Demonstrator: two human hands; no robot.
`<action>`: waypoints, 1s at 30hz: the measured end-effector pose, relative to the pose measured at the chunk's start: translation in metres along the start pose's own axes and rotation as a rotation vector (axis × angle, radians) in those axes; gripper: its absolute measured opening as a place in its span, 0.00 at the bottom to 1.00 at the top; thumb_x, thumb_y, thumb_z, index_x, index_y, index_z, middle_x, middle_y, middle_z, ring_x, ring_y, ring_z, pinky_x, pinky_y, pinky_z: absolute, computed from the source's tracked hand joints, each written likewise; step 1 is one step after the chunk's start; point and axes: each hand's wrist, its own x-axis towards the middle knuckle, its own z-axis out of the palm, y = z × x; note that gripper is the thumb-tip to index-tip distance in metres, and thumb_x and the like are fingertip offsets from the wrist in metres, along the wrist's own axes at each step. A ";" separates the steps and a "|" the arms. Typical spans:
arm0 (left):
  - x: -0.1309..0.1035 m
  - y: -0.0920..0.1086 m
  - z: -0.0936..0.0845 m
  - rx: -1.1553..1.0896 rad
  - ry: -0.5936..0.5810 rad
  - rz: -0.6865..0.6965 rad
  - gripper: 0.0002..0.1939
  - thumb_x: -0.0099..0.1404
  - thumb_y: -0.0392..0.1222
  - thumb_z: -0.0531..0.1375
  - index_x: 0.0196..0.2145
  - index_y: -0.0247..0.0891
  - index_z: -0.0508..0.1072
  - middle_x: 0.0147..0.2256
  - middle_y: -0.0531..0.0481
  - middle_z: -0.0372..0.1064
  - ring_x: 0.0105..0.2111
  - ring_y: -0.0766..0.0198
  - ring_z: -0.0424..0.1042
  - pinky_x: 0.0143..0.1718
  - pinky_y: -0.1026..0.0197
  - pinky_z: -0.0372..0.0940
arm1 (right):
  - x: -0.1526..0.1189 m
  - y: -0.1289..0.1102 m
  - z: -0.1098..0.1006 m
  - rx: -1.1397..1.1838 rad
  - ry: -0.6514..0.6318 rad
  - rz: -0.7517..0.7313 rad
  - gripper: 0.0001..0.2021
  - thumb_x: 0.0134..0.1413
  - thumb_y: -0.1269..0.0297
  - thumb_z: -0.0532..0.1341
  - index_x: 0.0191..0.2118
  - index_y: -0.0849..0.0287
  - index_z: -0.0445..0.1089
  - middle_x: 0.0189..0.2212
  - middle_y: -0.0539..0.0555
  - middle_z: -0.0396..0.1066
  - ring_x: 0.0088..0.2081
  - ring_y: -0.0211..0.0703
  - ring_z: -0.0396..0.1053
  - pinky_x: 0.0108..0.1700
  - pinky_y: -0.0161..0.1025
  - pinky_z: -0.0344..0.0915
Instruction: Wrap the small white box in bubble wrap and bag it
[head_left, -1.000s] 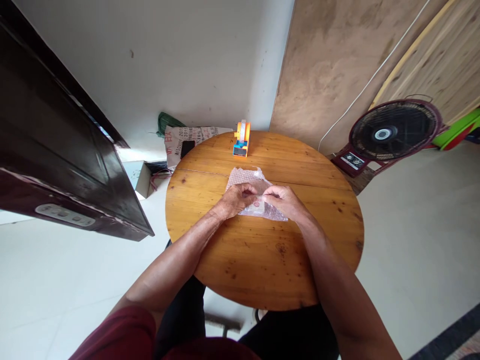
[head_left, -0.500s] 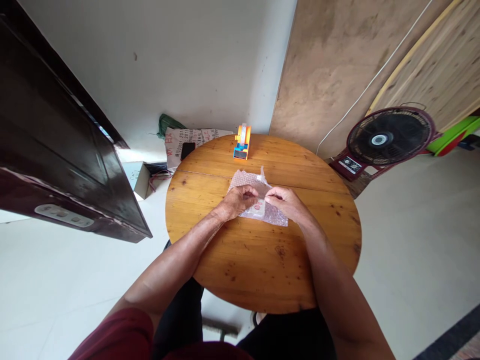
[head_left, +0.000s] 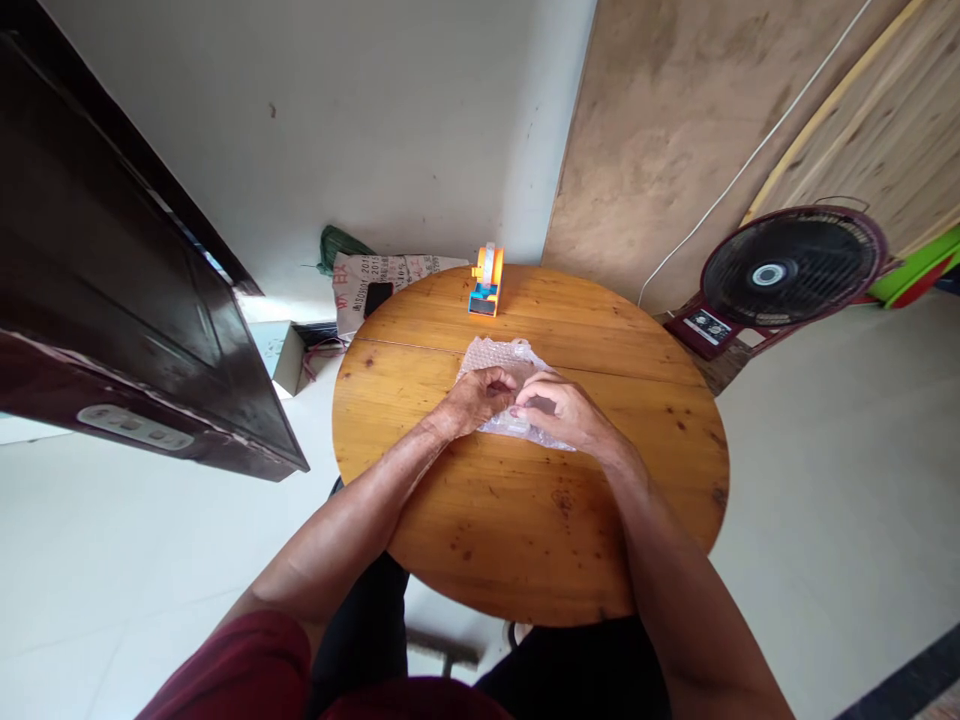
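Observation:
A sheet of clear, pinkish bubble wrap (head_left: 480, 354) lies crumpled on the round wooden table (head_left: 510, 530). Something pale inside the wrap shows only dimly between my hands. My left hand (head_left: 480, 397) is closed on the wrap's left side, thumb and fingertips pinched together. From the right, my right hand (head_left: 566, 410) reaches over the wrap with curled fingers. Its thumb and index tips come together on the film close to my left fingertips. Exactly which fold each hand pinches is too small to make out.
An orange and blue tape dispenser (head_left: 486, 285) stands at the table's far edge. Behind the table at left are a printed sack (head_left: 349, 290) and a dark phone-like object (head_left: 377, 297). A fan (head_left: 780, 270) stands at right, a dark door (head_left: 150, 270) at left.
My right hand has moved left and its fingers have curled more, covering the reddish mark seen before. The wrap's raised far corner has come down. My left hand stays nearly still.

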 end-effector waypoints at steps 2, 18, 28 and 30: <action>0.000 -0.001 -0.002 0.007 -0.002 -0.025 0.11 0.57 0.43 0.63 0.36 0.33 0.73 0.33 0.50 0.72 0.30 0.68 0.67 0.32 0.66 0.60 | 0.000 0.004 0.002 0.017 -0.023 0.017 0.04 0.53 0.62 0.64 0.31 0.56 0.75 0.33 0.52 0.71 0.38 0.42 0.69 0.43 0.39 0.63; -0.013 0.015 -0.038 0.586 0.098 -0.276 0.08 0.56 0.37 0.58 0.33 0.34 0.76 0.28 0.52 0.70 0.30 0.65 0.68 0.28 0.67 0.58 | 0.001 0.019 0.009 -0.011 0.026 0.008 0.03 0.50 0.65 0.67 0.30 0.57 0.76 0.31 0.51 0.73 0.35 0.40 0.70 0.39 0.35 0.62; -0.033 0.032 -0.041 0.437 0.136 -0.541 0.30 0.51 0.50 0.69 0.48 0.33 0.67 0.28 0.50 0.70 0.22 0.66 0.66 0.19 0.67 0.57 | -0.001 0.007 0.003 -0.031 0.017 0.013 0.03 0.51 0.65 0.66 0.30 0.57 0.76 0.33 0.52 0.75 0.36 0.41 0.70 0.40 0.36 0.61; -0.030 0.034 -0.036 0.411 0.100 -0.590 0.29 0.51 0.51 0.70 0.45 0.33 0.68 0.25 0.52 0.68 0.19 0.68 0.65 0.17 0.68 0.53 | -0.002 0.005 0.003 -0.033 0.016 0.028 0.04 0.51 0.64 0.66 0.29 0.57 0.76 0.32 0.51 0.75 0.36 0.41 0.70 0.40 0.36 0.61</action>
